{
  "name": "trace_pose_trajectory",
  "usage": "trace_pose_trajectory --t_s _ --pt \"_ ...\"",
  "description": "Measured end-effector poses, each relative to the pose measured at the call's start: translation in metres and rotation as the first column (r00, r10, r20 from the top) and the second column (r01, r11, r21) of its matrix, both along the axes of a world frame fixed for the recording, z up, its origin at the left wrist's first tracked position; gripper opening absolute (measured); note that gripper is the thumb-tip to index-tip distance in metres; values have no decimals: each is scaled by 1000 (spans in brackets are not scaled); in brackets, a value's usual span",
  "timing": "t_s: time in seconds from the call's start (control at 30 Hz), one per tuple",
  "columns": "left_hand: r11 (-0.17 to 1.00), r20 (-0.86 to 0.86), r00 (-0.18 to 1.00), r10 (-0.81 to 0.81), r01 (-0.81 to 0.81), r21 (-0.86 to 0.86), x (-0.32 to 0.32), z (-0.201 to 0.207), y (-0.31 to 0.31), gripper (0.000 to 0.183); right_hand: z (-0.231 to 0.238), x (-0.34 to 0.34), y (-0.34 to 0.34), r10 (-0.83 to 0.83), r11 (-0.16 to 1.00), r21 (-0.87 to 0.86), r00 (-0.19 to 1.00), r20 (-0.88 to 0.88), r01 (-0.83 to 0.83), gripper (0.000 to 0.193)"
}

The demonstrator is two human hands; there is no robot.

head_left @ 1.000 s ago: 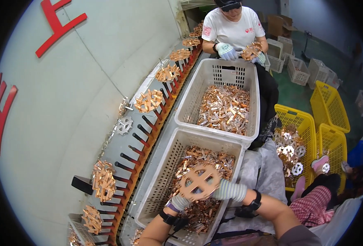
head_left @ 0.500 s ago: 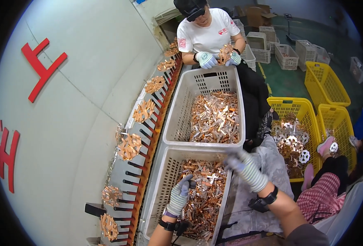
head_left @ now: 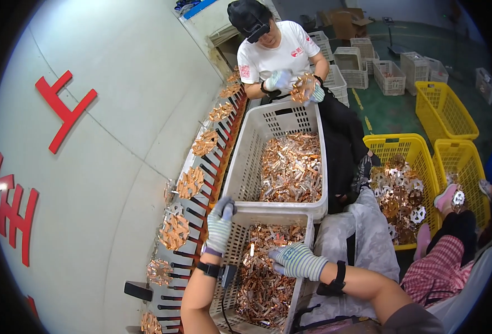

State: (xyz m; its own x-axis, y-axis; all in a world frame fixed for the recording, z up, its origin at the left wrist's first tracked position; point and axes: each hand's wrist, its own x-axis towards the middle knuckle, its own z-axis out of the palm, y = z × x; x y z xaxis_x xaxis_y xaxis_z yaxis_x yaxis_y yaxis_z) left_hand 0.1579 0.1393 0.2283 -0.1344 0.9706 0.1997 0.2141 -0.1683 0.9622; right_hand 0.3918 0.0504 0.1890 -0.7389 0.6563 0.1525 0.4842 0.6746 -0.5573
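Note:
Both my hands wear striped white-and-green gloves with grey fingers. My left hand is raised over the left rim of the near grey crate, close to the conveyor; its fingers are bent together, and anything in them is too small to make out. My right hand hangs low over the copper-coloured metal strips in that crate. Its fingers are drawn together at the pile, their tips partly hidden. Left of the crate, round copper-coloured assemblies of strips stand on the conveyor's row of dark rods.
A second grey crate of strips adjoins mine. Behind it, a co-worker in striped gloves holds a round copper-coloured assembly. Yellow baskets stand at right, one holding toothed metal discs. A person in checked clothing sits nearby.
My left hand has moved up and left, from over the strips to the crate's rim. My right hand has come down and left to the pile. The co-worker's left-side hand has lifted off the assembly.

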Motion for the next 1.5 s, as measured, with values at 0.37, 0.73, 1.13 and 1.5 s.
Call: trace_pose_trajectory --t_s 0.37,0.73,1.13,1.5 --pt "927 -659 653 373 -233 293 -86 2 133 56 -9 -17 1 17 999 30 1000 17 -18 30" --pt "942 -930 -183 318 -51 332 -126 33 158 42 -22 -48 15 21 999 26 1000 -17 -20 32" --pt "981 -986 142 83 -186 56 -175 56 95 33 -19 -63 2 22 999 43 999 47 -24 40" --pt "991 -983 127 132 2 133 -199 46 29 10 -9 -65 -17 3 999 37 998 61 -5 39"
